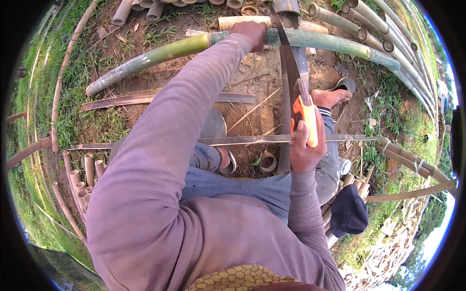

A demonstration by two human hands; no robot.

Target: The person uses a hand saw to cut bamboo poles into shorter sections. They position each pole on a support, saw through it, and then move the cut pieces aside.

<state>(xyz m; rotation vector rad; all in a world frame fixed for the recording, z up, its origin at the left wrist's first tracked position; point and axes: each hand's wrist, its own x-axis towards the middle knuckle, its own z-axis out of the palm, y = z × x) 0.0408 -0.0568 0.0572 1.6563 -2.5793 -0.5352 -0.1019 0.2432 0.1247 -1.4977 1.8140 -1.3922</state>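
A long green bamboo pole [170,52] lies crosswise in front of me, its left end nearer. My left hand [250,35] is closed on it from above, a little left of its middle. In my right hand [309,145] is a hand saw [290,58] with an orange handle, held at the grip. The saw's dark blade points away from me and crosses over the pole, just right of my left hand. Whether its teeth have cut into the bamboo I cannot tell. Under the pole is a short, pale bamboo piece [242,22].
Cut bamboo tubes [155,10] lie at the far edge, and longer poles [378,24] at the far right. A split bamboo strip [252,139] runs across above my legs. Short bamboo pieces [89,169] stand at the left. A dark cap [348,211] rests at my right.
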